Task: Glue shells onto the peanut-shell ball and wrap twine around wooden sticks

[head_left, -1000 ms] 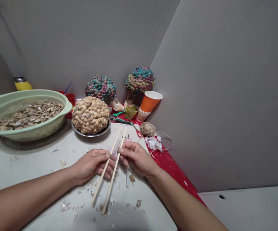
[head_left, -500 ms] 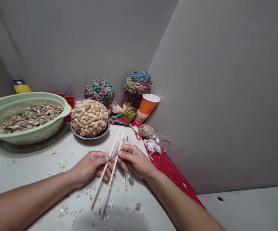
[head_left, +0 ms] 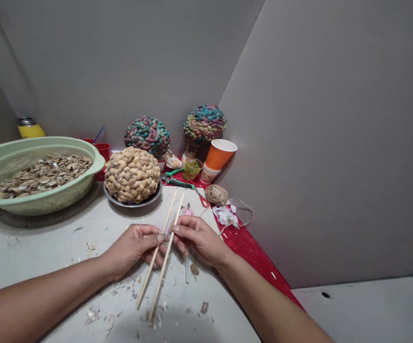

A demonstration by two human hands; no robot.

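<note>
Two thin pale wooden sticks slant side by side above the white board. My left hand pinches the left stick between thumb and fingers near its middle. The right stick is pinched in my right hand. My fingertips are close together, and the sticks stay slightly apart. Under my right hand lies a clear glue stick, with a pink-bodied tool just beyond the hand. A brown shell piece is beside the glue stick.
A green colander of shells stands left. Behind are a peanut-shell ball on a metal dish, two coloured balls, pliers, an orange cup and twine. Shell scraps litter the white board.
The left stick has tilted slightly and its lower end has shifted a little right. Both hands keep their grips, and the view has moved very slightly.
</note>
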